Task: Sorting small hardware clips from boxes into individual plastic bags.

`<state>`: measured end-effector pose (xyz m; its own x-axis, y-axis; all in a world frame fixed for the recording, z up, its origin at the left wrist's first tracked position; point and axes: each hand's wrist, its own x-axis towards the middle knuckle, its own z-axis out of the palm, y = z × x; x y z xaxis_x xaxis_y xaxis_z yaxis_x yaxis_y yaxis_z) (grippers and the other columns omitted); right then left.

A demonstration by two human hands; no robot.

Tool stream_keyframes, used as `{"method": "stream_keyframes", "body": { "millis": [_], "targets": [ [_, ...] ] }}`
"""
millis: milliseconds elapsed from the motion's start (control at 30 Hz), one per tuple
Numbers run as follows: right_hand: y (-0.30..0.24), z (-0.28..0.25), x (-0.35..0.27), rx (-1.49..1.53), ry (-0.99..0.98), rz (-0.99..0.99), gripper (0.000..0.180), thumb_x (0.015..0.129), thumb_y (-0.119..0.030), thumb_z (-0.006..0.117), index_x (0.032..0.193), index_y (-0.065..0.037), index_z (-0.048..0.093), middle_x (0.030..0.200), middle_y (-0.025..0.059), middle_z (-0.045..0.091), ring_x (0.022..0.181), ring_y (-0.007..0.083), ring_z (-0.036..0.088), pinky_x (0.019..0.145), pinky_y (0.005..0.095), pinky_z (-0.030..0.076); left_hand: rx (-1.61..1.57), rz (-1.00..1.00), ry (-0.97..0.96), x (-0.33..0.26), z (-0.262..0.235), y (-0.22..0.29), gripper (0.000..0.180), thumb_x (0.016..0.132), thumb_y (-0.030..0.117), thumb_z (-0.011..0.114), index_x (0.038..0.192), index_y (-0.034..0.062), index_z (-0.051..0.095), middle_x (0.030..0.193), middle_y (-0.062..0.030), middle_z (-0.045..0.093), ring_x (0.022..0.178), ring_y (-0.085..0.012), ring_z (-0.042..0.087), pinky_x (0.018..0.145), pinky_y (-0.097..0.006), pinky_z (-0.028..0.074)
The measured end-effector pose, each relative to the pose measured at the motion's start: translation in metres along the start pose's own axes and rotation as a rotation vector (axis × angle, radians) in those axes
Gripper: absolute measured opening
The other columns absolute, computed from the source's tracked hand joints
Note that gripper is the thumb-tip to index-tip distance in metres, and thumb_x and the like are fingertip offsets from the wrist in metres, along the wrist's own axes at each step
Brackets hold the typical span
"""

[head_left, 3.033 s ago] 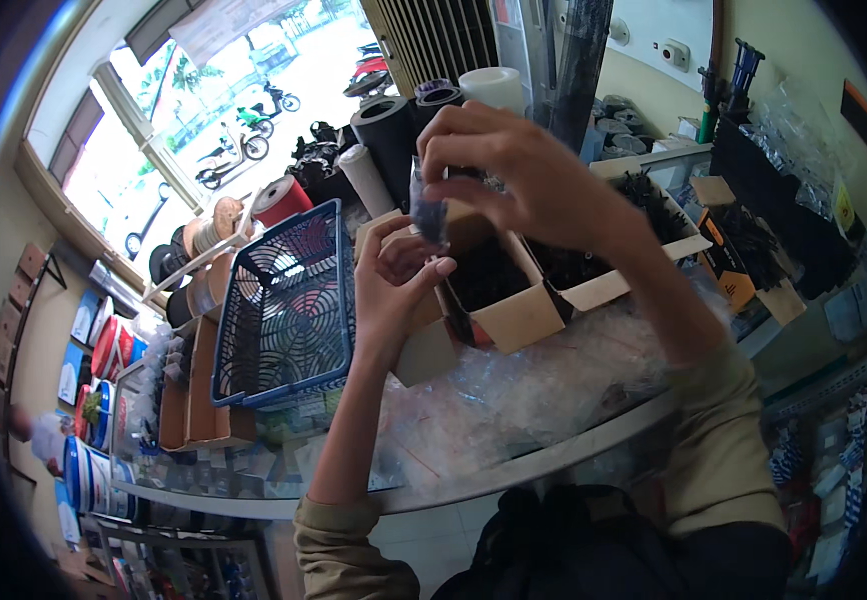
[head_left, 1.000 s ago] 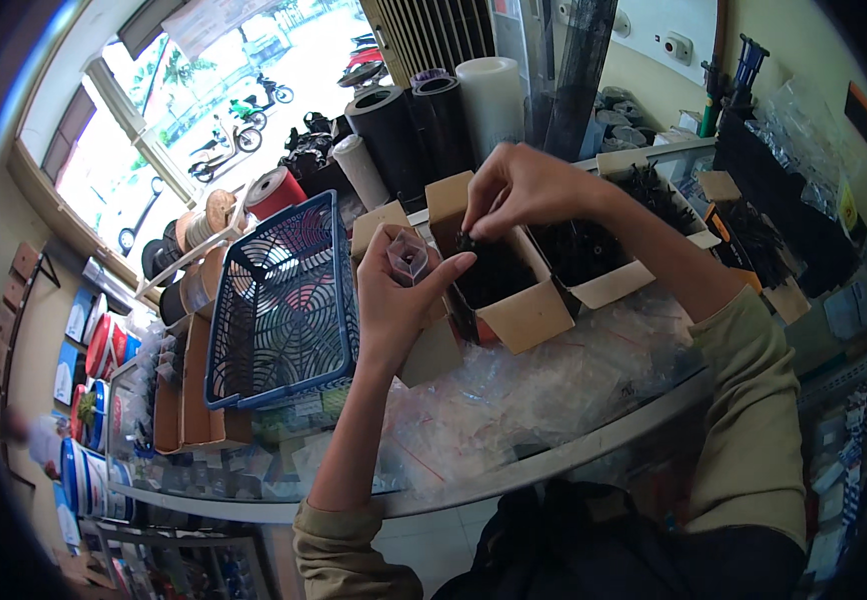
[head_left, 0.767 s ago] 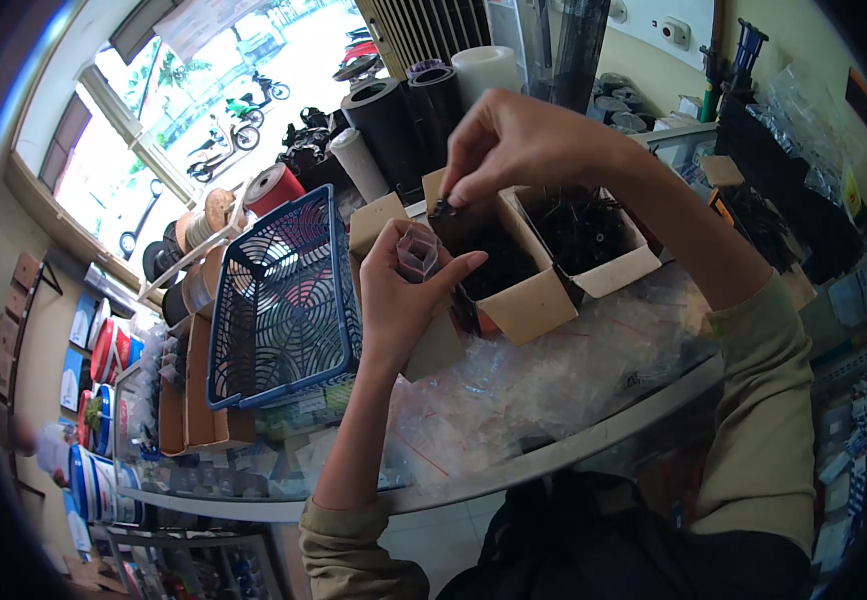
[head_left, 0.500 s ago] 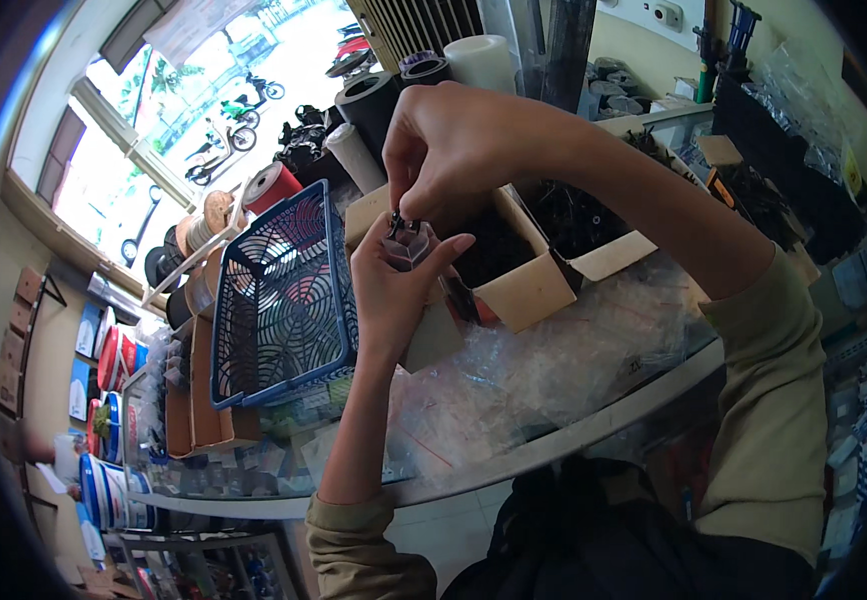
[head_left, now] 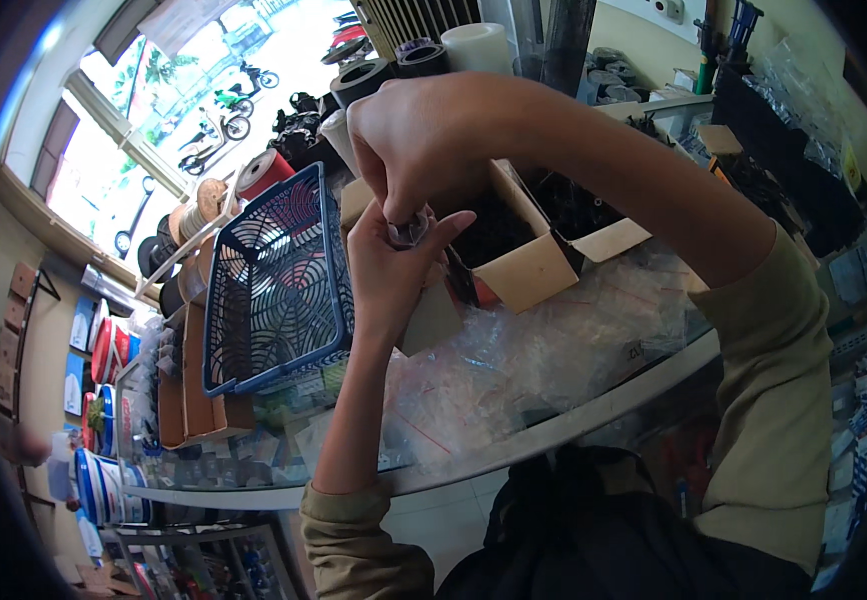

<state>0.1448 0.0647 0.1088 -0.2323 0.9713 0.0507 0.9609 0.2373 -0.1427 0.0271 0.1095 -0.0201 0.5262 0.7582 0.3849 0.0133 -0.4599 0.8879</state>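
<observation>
We cup small clear bag [head_left: 409, 228] in left hand [head_left: 394, 270]; right hand [head_left: 434, 140] grip pinches bag top, beside blue basket [head_left: 274, 280].

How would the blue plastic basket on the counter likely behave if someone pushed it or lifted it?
The blue basket is open lattice plastic and looks empty, so it is probably light and would slide easily on the counter. Its thin mesh walls may flex a little when gripped. It sits tilted against stacked goods, so a shove might shift or tip it.

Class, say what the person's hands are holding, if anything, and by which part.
A small clear plastic bag: left hand cups it from below, right hand pinches its top.
</observation>
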Motion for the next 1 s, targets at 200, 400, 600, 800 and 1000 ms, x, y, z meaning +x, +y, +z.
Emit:
{"method": "stream_keyframes", "body": {
  "millis": [200,400,600,800,1000],
  "targets": [
    [0.017,0.006,0.01,0.046,0.008,-0.049,0.027,0.064,-0.016,0.07,0.084,0.001,0.071,0.08,0.0128,0.069,0.068,0.0198,0.066,0.061,0.0289,0.052,-0.054,0.01,0.017,0.001,0.002,0.006,0.029,0.071,0.019,0.08,0.081,0.0033,0.058,0.071,0.0019,0.059,0.061,-0.0031,0.052,0.056,-0.019,0.042],
    [0.014,0.002,-0.001,0.194,-0.003,-0.061,0.026,0.066,-0.015,0.069,0.088,0.0,0.071,0.082,0.0131,0.069,0.069,0.019,0.066,0.063,0.0275,0.052,0.001,-0.016,0.0,0.001,-0.001,0.004,0.025,0.077,0.018,0.075,0.085,0.0028,0.058,0.073,-0.0004,0.061,0.061,-0.0052,0.056,0.057,-0.019,0.043],
    [0.023,0.005,0.0,0.277,0.025,-0.154,0.028,0.065,-0.009,0.069,0.09,0.001,0.07,0.083,0.0143,0.069,0.072,0.0202,0.067,0.068,0.0281,0.054,-0.062,-0.006,0.027,0.001,0.004,0.007,0.028,0.073,0.017,0.079,0.081,0.0035,0.057,0.067,0.0026,0.057,0.057,-0.0036,0.052,0.054,-0.019,0.041],
    [0.018,0.003,-0.004,0.284,0.033,-0.159,0.03,0.064,-0.01,0.069,0.092,0.003,0.069,0.087,0.0159,0.069,0.076,0.0217,0.068,0.07,0.0287,0.054,-0.076,0.042,0.04,0.001,0.003,0.005,0.026,0.073,0.015,0.078,0.085,0.003,0.058,0.068,0.0025,0.057,0.057,-0.0038,0.052,0.054,-0.019,0.04],
    [0.02,0.002,-0.005,0.314,0.087,-0.174,0.031,0.065,-0.01,0.068,0.093,0.004,0.068,0.087,0.0159,0.068,0.076,0.021,0.068,0.07,0.0289,0.054,-0.076,-0.023,0.032,0.0,0.002,0.011,0.026,0.074,0.015,0.078,0.086,0.0029,0.057,0.068,0.0015,0.057,0.057,-0.0039,0.052,0.054,-0.018,0.041]
  ]
}}
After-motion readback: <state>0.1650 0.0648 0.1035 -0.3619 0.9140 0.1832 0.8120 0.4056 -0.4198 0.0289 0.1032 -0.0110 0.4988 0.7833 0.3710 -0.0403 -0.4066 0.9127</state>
